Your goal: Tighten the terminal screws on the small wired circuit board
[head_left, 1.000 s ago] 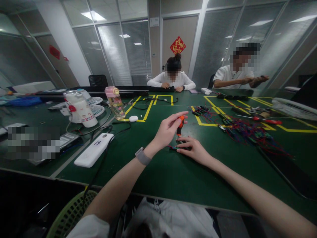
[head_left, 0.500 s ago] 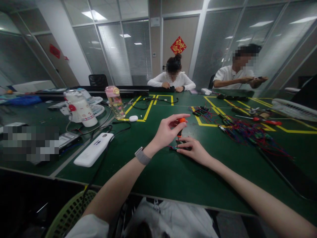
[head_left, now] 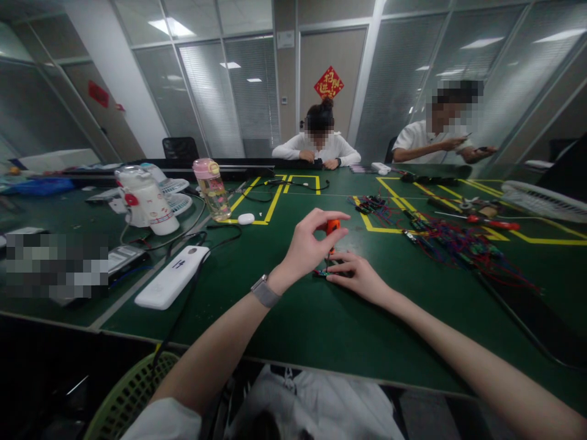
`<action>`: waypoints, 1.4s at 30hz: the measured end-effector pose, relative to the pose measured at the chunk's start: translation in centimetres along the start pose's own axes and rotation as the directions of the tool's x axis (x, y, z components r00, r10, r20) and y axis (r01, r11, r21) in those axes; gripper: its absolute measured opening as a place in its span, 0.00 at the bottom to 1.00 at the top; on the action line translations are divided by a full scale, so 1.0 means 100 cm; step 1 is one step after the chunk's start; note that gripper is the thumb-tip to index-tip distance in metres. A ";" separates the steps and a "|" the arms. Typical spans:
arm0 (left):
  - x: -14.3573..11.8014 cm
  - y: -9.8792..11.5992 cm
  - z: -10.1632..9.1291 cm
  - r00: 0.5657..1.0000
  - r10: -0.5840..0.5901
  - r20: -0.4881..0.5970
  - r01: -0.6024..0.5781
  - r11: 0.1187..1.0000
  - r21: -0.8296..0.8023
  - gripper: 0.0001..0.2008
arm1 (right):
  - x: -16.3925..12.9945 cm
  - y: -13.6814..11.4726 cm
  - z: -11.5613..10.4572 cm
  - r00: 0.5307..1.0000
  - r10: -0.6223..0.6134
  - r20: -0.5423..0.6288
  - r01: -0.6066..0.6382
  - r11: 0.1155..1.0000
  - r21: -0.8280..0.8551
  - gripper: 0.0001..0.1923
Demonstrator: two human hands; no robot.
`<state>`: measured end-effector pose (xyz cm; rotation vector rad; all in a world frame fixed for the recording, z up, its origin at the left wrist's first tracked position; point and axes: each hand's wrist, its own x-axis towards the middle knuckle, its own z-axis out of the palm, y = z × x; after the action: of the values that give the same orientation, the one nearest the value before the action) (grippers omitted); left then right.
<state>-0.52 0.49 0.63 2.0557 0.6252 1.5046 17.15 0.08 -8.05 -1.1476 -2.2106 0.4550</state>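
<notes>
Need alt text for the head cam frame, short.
A person's left hand holds an orange-handled screwdriver upright over a small wired part, which the right hand pins flat on a green table. A white power bank and a pink-capped bottle sit to the left, a pile of wired parts to the right; two other people sit across.

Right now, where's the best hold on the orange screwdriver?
The orange handle top, from above. The orange screwdriver stands near upright, tip down on the small part under the right hand; the left hand already pinches that handle.
</notes>
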 end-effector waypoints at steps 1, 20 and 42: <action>0.001 0.001 -0.001 1.000 0.007 0.019 -0.006 0.999 -0.032 0.10 | 0.000 0.000 0.000 1.000 -0.001 -0.001 0.001 1.000 0.002 0.09; 0.000 0.000 0.001 0.981 -0.089 0.170 0.144 0.926 -0.348 0.13 | 0.000 -0.002 -0.002 1.000 0.012 -0.005 -0.012 1.000 0.011 0.09; 0.003 -0.006 -0.003 0.969 -0.171 0.180 0.238 0.852 -0.467 0.15 | 0.000 -0.003 -0.003 1.000 0.002 0.003 -0.002 1.000 0.019 0.09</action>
<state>-0.73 1.16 0.57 1.6256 0.3515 1.2339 17.11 -0.08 -7.67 -1.1404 -2.2035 0.4775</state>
